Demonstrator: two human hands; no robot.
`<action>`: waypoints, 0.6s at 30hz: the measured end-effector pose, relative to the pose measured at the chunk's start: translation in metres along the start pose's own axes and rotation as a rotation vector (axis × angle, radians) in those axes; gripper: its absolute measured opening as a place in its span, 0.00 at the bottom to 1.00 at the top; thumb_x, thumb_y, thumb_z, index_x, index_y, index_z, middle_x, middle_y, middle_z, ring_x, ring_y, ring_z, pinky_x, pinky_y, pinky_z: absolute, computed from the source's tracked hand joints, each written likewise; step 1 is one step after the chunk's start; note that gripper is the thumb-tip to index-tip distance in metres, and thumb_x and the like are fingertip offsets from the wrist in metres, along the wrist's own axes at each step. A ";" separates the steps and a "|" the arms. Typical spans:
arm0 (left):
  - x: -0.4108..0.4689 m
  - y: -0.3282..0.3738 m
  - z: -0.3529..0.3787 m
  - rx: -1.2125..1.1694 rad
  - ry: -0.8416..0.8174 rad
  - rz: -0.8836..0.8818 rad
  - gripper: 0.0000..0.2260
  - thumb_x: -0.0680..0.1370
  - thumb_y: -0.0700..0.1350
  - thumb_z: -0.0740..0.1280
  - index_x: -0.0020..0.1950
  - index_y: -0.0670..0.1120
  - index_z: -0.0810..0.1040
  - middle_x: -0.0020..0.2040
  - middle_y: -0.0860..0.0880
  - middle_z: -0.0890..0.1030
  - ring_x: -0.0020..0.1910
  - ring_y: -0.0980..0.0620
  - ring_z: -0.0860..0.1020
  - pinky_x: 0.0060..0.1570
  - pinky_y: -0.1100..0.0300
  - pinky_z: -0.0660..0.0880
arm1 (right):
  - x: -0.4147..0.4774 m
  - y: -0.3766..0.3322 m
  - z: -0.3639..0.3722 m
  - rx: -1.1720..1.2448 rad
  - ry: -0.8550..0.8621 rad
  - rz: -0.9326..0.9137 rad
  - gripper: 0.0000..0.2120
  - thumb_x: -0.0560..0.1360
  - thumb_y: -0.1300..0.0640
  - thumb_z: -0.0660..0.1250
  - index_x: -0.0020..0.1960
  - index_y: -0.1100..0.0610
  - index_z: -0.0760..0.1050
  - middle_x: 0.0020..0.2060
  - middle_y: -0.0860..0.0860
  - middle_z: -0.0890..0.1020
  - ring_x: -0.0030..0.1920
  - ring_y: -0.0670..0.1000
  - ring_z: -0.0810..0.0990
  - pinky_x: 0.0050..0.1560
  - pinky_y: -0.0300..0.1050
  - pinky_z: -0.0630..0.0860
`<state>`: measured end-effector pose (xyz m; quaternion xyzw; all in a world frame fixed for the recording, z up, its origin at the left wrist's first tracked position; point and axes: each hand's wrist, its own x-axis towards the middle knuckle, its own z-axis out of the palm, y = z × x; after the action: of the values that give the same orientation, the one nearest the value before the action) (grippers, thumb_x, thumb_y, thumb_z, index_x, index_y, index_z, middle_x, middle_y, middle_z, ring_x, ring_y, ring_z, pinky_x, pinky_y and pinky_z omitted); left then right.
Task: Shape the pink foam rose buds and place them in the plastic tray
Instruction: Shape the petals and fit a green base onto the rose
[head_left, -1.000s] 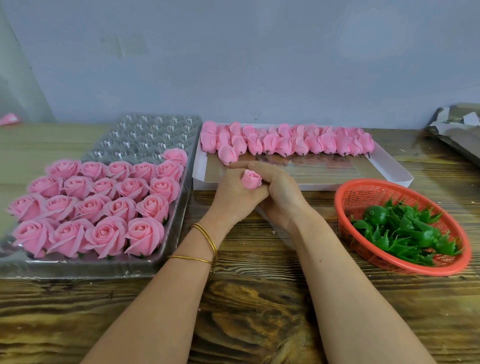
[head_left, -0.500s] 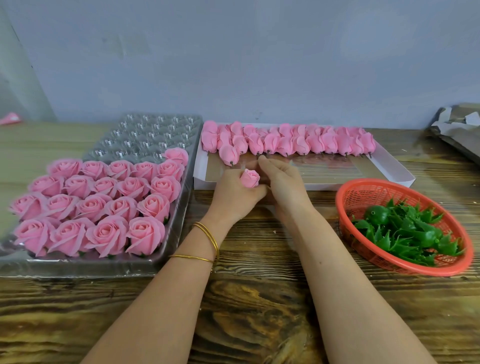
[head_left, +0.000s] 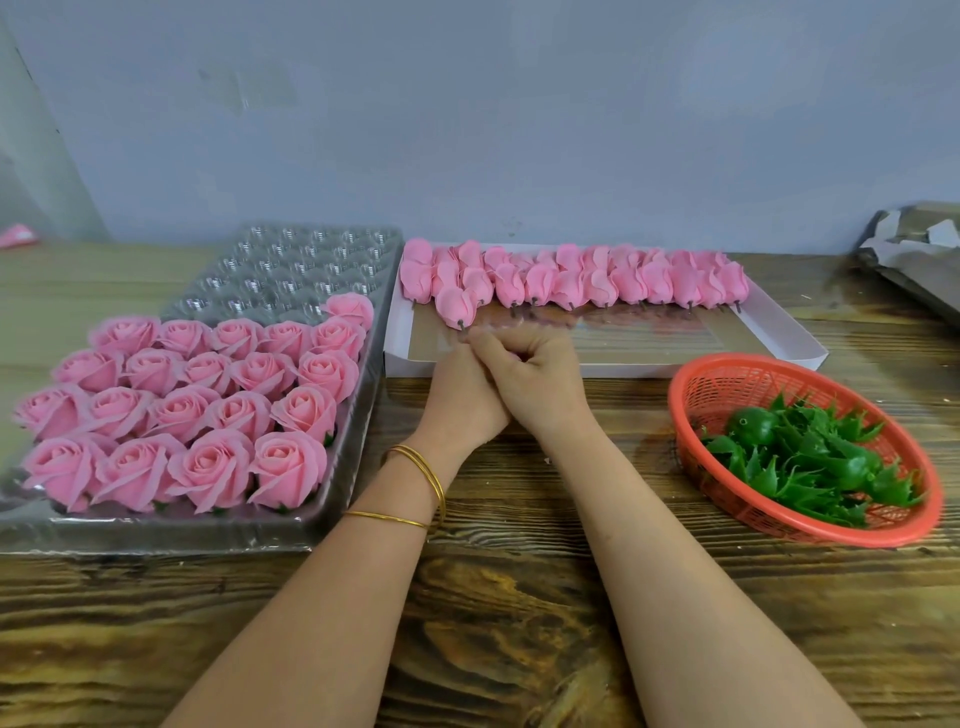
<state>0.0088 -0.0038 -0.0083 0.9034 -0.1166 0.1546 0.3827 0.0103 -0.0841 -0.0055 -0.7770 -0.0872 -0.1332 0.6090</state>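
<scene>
My left hand (head_left: 460, 397) and my right hand (head_left: 540, 376) are pressed together at the front edge of the white box (head_left: 675, 366). Between them they hold one pink foam rose bud. My right fingers curl over the bud and hide it almost wholly. Several unshaped pink buds (head_left: 576, 280) lie in a row along the back of the box. On the left, the clear plastic tray (head_left: 291, 270) carries several opened pink roses (head_left: 208, 395) in its near rows, while its far cells hold nothing.
A red mesh basket (head_left: 727, 384) with several green plastic calyxes (head_left: 810, 457) stands at the right. Crumpled grey paper (head_left: 919, 249) lies at the far right. The wooden table (head_left: 519, 597) runs to a grey wall behind.
The bud showed above my left fist before. My right hand has since closed over it, and both hands have shifted slightly toward the box.
</scene>
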 end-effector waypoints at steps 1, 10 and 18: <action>0.000 0.000 0.000 -0.005 -0.003 0.002 0.13 0.75 0.37 0.65 0.33 0.51 0.74 0.39 0.46 0.82 0.42 0.49 0.77 0.37 0.62 0.64 | 0.000 0.000 0.001 -0.006 -0.010 -0.015 0.24 0.77 0.61 0.68 0.23 0.52 0.70 0.24 0.43 0.66 0.29 0.39 0.64 0.33 0.40 0.63; 0.005 -0.002 0.001 -0.017 0.088 -0.028 0.18 0.78 0.40 0.62 0.30 0.55 0.67 0.31 0.59 0.69 0.32 0.67 0.65 0.28 0.74 0.63 | -0.005 -0.010 -0.003 0.221 -0.090 0.134 0.09 0.75 0.59 0.72 0.52 0.64 0.83 0.48 0.58 0.85 0.50 0.50 0.83 0.61 0.48 0.78; 0.000 0.002 0.000 -0.144 0.084 -0.032 0.18 0.76 0.37 0.63 0.28 0.52 0.68 0.28 0.56 0.71 0.28 0.63 0.69 0.27 0.75 0.66 | -0.006 -0.014 -0.014 0.413 -0.241 0.346 0.13 0.71 0.63 0.73 0.55 0.63 0.81 0.53 0.61 0.83 0.58 0.58 0.81 0.67 0.56 0.73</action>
<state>0.0078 -0.0049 -0.0067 0.8679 -0.0968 0.1774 0.4538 -0.0011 -0.0942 0.0086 -0.6501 -0.0503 0.0864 0.7532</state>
